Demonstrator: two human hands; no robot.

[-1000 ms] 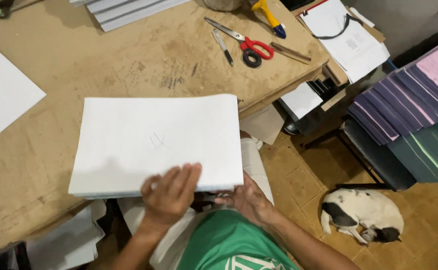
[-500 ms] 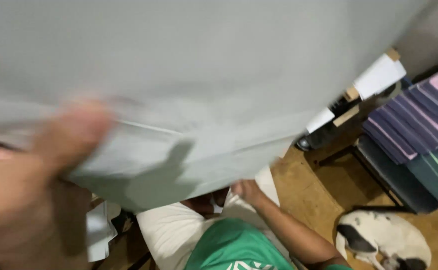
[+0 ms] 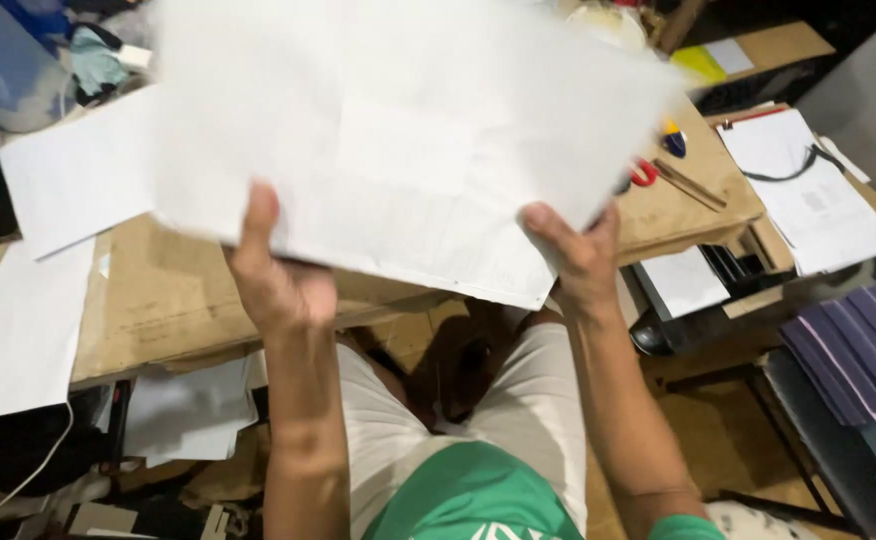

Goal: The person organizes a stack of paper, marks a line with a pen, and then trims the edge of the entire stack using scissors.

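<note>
I hold a big stack of white paper (image 3: 398, 150) up in the air with both hands. It is above the brown table (image 3: 158, 300) and in front of my face, so it hides much of the table top. The stack looks blurry.

My left hand (image 3: 276, 272) grips the bottom edge of the stack on the left side. My thumb lies on the front of the paper and my other fingers are behind it. My right hand (image 3: 580, 252) grips the bottom edge on the right side the same way. My hands are well apart, with the paper between them.

More white sheets (image 3: 68, 180) lie flat on the table to the left. Red scissors (image 3: 642, 172) peek out just past the right edge of the stack. A clipboard (image 3: 808, 190) with papers sits farther right. Below, I see my light shorts (image 3: 528, 420) and green shirt (image 3: 468, 495). Striped cloth (image 3: 858, 350) lies at the far right.
</note>
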